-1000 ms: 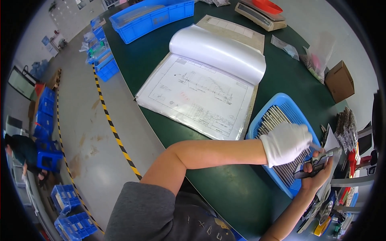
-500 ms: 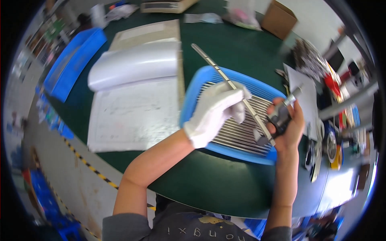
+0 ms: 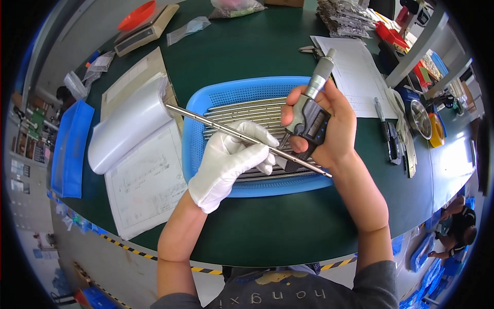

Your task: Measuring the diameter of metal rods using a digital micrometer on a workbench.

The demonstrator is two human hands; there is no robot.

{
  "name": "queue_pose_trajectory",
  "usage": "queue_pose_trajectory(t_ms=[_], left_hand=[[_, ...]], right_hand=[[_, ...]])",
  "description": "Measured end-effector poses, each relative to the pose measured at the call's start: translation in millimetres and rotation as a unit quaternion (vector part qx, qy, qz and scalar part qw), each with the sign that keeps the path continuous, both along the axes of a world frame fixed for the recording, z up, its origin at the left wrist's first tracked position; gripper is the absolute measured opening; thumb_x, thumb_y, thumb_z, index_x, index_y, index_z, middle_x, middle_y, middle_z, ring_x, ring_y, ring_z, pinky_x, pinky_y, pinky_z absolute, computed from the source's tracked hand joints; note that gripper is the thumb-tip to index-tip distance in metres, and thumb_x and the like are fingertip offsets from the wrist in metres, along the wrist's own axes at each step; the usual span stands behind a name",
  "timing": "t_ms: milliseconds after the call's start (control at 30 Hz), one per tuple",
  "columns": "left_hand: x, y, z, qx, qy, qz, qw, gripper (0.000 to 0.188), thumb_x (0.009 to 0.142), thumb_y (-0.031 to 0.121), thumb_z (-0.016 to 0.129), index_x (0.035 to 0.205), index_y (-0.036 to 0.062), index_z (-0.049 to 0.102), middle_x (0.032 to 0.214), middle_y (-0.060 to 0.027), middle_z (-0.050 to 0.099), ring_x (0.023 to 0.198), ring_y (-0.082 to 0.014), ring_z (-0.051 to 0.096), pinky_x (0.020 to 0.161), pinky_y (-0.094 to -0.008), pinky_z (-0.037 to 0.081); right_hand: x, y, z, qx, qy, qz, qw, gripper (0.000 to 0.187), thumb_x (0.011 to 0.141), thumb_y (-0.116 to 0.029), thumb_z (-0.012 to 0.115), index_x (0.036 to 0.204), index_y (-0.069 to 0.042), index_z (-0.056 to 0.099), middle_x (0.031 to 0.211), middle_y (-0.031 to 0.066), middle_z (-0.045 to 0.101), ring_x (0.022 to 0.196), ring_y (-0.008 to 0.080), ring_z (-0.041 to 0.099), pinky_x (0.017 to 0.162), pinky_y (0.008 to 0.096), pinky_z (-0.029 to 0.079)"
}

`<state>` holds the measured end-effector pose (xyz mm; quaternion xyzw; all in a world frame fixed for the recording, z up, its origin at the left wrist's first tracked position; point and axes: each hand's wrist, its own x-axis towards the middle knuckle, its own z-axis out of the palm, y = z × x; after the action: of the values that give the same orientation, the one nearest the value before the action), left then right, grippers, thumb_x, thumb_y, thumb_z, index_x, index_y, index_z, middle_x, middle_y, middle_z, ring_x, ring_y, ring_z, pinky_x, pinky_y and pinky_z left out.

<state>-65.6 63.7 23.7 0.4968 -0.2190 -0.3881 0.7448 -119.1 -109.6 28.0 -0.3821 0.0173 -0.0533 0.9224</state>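
My left hand point(image 3: 231, 159), in a white glove, pinches a slim metal rod point(image 3: 206, 122) near its middle. The rod slopes down to the right, with slots along its length and a narrow stepped tip at the right end. My bare right hand point(image 3: 337, 123) is wrapped round a digital micrometer point(image 3: 307, 116), its silver thimble pointing up. The micrometer's lower frame lies behind the rod, partly hidden; whether the two touch I cannot tell. Below both hands, a blue perforated basket point(image 3: 206, 90) holds many similar metal rods point(image 3: 247, 109) lying side by side.
Left of the basket lies an open folder of drawings point(image 3: 146, 170) with a curled page. Beyond it stands a long blue bin point(image 3: 72, 149). A scale point(image 3: 146, 31) with a red dish is at the far left. Papers point(image 3: 355, 77), calipers point(image 3: 391, 139) and a metal bowl point(image 3: 421, 119) lie to the right.
The view has turned, shifting the table's things. The rod now lies flatter, its right end below the micrometer. My left hand still grips the rod, my right hand the micrometer.
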Motion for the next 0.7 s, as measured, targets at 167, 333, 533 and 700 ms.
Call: queue_pose_trajectory(t_ms=[167, 333, 533, 700], left_hand=[[-0.8, 0.1, 0.0, 0.007, -0.024, -0.017, 1.000, 0.008, 0.080, 0.000, 0.053, 0.088, 0.0016, 0.057, 0.073, -0.0052, 0.056, 0.064, -0.0092, 0.053, 0.060, -0.0222, 0.046], [-2.3, -0.7, -0.8, 0.016, -0.027, 0.005, 0.999, 0.009, 0.080, 0.002, 0.053, 0.088, 0.0021, 0.057, 0.072, -0.0046, 0.055, 0.062, -0.0083, 0.051, 0.058, -0.0206, 0.044], [-1.5, -0.3, 1.6, 0.023, -0.010, -0.007, 1.000, 0.009, 0.080, 0.002, 0.054, 0.088, 0.0019, 0.057, 0.072, -0.0049, 0.055, 0.062, -0.0082, 0.051, 0.058, -0.0200, 0.043], [-1.8, -1.0, 1.3, 0.024, -0.021, -0.012, 0.999, 0.009, 0.081, 0.002, 0.052, 0.088, 0.0013, 0.057, 0.073, -0.0053, 0.055, 0.063, -0.0086, 0.051, 0.058, -0.0203, 0.043]], right_hand=[[0.7, 4.1, 3.6, -0.013, 0.029, -0.022, 0.999, 0.053, 0.090, -0.041, 0.017, 0.083, -0.001, 0.051, 0.067, 0.0151, 0.056, 0.036, 0.0164, 0.043, 0.031, 0.0240, 0.038], [2.1, 2.5, 1.6, -0.017, 0.023, 0.003, 1.000, 0.053, 0.090, -0.042, 0.018, 0.084, -0.001, 0.051, 0.067, 0.0151, 0.056, 0.036, 0.0164, 0.042, 0.032, 0.0243, 0.038], [2.6, 2.5, 1.6, -0.013, 0.016, 0.005, 1.000, 0.055, 0.087, -0.049, 0.024, 0.084, -0.002, 0.051, 0.067, 0.0149, 0.056, 0.037, 0.0164, 0.043, 0.032, 0.0242, 0.038], [1.3, 4.1, 3.0, -0.041, 0.030, -0.014, 0.999, 0.057, 0.085, -0.054, 0.029, 0.081, -0.003, 0.053, 0.065, 0.0137, 0.056, 0.036, 0.0151, 0.044, 0.031, 0.0229, 0.038]])
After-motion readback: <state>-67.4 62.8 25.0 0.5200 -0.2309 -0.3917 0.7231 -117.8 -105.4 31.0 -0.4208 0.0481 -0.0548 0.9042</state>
